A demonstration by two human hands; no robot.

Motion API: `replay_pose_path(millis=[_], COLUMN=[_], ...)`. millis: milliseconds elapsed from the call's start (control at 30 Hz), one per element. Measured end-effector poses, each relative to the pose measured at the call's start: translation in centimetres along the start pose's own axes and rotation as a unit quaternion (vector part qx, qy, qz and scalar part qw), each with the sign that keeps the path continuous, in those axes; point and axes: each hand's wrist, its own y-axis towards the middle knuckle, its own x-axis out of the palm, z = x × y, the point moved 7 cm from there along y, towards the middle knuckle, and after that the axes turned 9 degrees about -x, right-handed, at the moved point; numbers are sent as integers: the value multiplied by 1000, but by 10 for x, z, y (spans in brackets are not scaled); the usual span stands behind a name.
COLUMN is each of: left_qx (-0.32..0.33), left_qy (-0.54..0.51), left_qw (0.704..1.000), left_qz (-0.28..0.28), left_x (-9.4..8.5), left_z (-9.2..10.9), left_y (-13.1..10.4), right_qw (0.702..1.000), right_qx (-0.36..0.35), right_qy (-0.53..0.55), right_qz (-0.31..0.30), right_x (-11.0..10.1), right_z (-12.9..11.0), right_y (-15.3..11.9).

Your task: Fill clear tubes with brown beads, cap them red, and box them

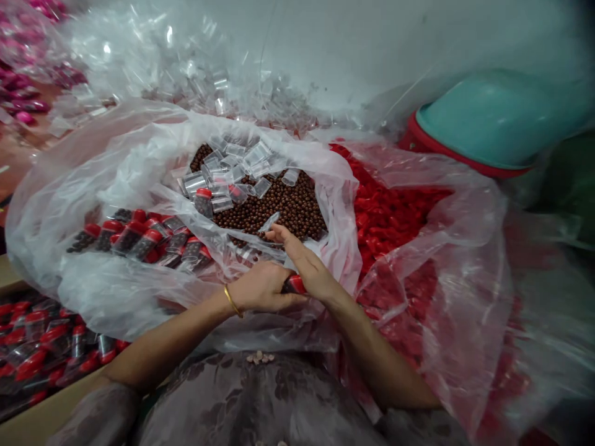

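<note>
My left hand (266, 287), with a gold bangle at the wrist, is closed around a small red-capped container (294, 284); most of its body is hidden in the fist. The palm side of my right hand (302, 260) lies against the red cap, its fingers stretched forward. Just beyond those fingertips, dark brown round beads (292, 207) fill part of a clear plastic bag (339, 179). Clear empty cups (258, 155) lie on top of the beads. Left of them, several filled containers with red caps (132, 235) rest on the plastic.
Loose red caps (390, 217) fill another plastic bag at right. A teal basin (483, 121) sits on a red one behind it. Many clear cups (153, 56) are heaped at the back, with pink pieces (23, 93) far left. Capped containers (51, 341) fill a box at lower left.
</note>
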Motion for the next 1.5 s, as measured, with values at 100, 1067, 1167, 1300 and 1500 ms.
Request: replay_pose_path(millis=[100,1067,1167,1300,1500], left_qx=[-24,-147,-199,-348,-411], left_qy=[74,316,295,199,83], left_qw=[997,918,919,899,868], left_qz=[0,191,166,177,265], left_x=[9,-105,-97,-103,-108], left_z=[-2,-85,-90,-122,-159], left_y=[-1,-54,-10,25,42], right_qw=[996,784,860,931,940], right_qx=[-36,185,132,43,21], right_qy=[-70,-556,-436,-296,-236], right_qz=[-40,203,232,208,244], right_x=[5,-207,-161,-96,-80], right_z=[-4,54,45,54,76], right_y=[-6,-37,-34,-23,-20])
